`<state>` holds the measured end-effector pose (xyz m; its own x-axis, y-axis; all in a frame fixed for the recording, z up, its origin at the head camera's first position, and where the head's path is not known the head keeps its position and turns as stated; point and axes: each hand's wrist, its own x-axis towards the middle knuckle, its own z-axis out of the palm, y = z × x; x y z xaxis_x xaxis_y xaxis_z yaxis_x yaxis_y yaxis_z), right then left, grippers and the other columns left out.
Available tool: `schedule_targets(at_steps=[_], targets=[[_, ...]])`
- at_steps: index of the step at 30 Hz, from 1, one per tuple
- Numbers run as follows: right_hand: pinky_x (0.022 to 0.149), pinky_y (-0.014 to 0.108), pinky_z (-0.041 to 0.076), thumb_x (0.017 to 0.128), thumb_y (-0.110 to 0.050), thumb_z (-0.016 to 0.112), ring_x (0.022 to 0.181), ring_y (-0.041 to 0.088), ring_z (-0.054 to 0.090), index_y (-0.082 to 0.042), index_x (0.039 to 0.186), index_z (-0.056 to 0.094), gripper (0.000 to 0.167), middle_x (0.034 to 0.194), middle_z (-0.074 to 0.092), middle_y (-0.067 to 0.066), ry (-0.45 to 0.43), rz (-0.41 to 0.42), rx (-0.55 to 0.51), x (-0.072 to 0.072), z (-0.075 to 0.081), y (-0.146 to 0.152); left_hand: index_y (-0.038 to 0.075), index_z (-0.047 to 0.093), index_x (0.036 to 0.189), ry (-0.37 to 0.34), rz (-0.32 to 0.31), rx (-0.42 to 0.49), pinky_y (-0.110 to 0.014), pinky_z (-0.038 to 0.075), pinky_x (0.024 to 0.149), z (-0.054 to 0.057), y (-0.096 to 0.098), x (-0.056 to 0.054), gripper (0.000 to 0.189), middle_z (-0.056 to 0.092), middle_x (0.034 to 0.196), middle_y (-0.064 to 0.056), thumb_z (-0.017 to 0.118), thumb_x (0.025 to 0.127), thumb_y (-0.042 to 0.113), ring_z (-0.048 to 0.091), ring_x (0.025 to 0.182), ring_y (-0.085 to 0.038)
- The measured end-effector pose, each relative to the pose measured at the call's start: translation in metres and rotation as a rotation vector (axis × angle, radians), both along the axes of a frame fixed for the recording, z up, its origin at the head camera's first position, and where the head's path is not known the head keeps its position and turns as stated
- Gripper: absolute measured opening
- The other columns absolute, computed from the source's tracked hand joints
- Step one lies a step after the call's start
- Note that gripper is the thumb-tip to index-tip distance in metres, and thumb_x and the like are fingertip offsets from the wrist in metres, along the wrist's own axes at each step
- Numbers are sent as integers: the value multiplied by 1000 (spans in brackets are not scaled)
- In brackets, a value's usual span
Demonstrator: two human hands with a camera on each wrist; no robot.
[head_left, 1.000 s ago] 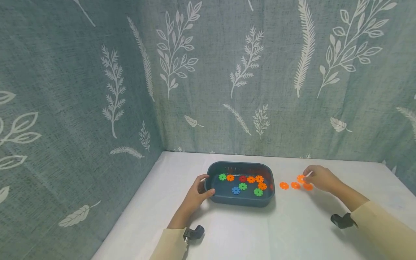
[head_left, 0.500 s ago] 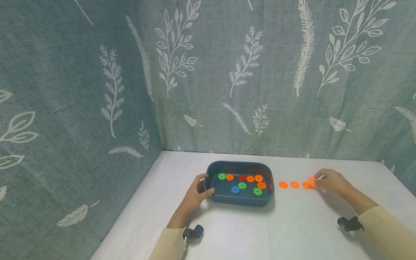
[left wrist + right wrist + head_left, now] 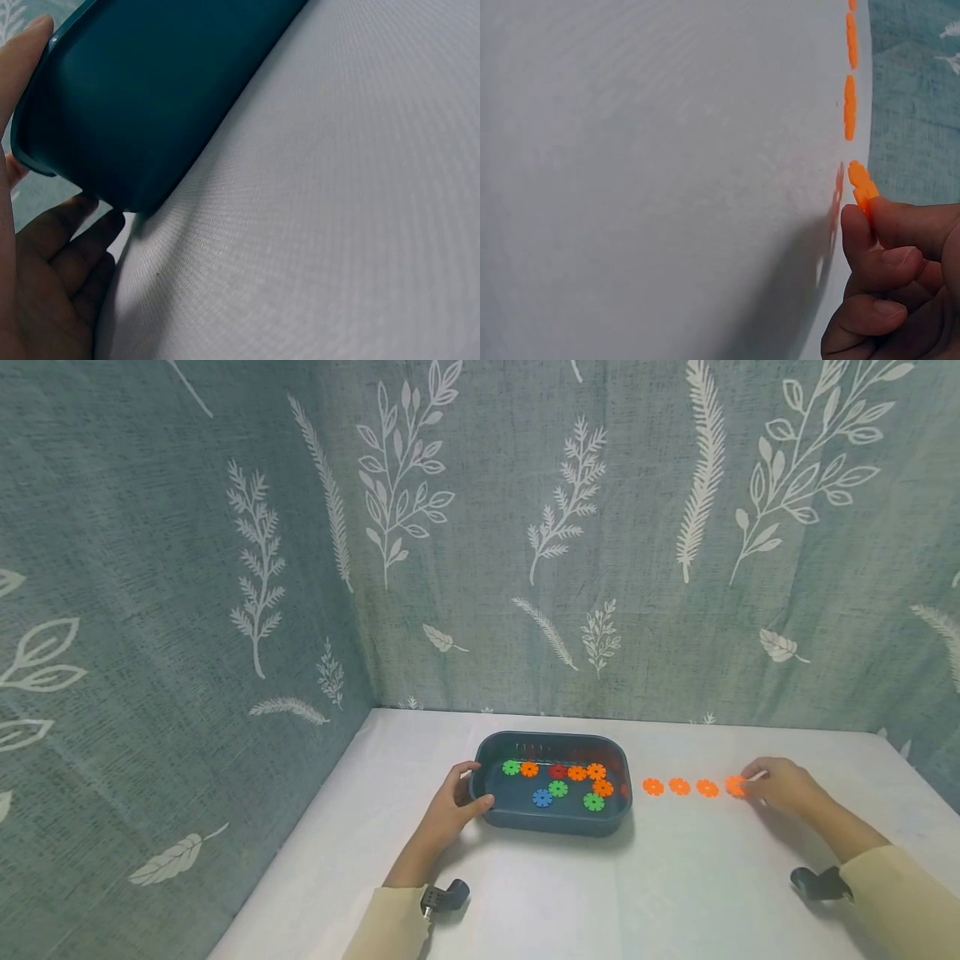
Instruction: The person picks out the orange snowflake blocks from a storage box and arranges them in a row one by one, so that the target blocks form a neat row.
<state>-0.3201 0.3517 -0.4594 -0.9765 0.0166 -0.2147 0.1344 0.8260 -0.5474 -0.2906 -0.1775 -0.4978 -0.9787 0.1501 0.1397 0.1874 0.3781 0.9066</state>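
Observation:
My left hand (image 3: 448,806) grips the left end of a dark teal tray (image 3: 555,821), its thumb over the near rim and its fingers at the end wall. In the left wrist view the tray's outer wall (image 3: 142,97) fills the upper left, with fingertips touching its end. Between thumb and forefinger, my right hand (image 3: 783,785) pinches an orange notched plastic disc (image 3: 735,786). The right wrist view shows this disc (image 3: 861,181) tilted slightly above the table, its shadow beside it. To its left, three orange discs (image 3: 707,788) lie flat in a row.
Inside the tray lie several notched discs: orange (image 3: 603,787), green (image 3: 558,788), red (image 3: 558,771) and blue (image 3: 542,798). A white cloth-covered table (image 3: 555,893) bears everything. Leaf-patterned curtains (image 3: 480,610) stand behind it and along the left side.
My right hand has carried the orange disc rightward, from above the others to the right end of the row. The left hand and the tray have stayed in place.

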Motion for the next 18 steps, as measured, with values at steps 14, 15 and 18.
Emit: schedule_targets(at_steps=[14, 15, 18], targets=[[69, 45, 53, 92, -14, 62, 89, 37, 61, 13, 112, 56, 34, 101, 61, 28, 45, 15, 13, 4, -3, 0, 24, 42, 142, 8, 9, 5, -55, 34, 107, 0, 1, 0, 64, 43, 146, -20, 73, 87, 34, 44, 133, -36], [70, 45, 54, 92, -14, 61, 88, 37, 61, 13, 112, 56, 34, 101, 61, 28, 45, 15, 14, 4, -3, -1, 24, 42, 142, 8, 9, 7, -55, 34, 107, 1, 1, 0, 65, 43, 147, -20, 74, 87, 33, 44, 133, -36], [69, 44, 54, 93, -15, 60, 86, 35, 61, 14, 112, 55, 35, 99, 61, 27, 33, 15, 18, 4, -2, -3, 22, 40, 144, 4, 4, 0, -55, 33, 107, 3, 1, 2, 66, 42, 147, -21, 73, 87, 32, 43, 133, -37]])
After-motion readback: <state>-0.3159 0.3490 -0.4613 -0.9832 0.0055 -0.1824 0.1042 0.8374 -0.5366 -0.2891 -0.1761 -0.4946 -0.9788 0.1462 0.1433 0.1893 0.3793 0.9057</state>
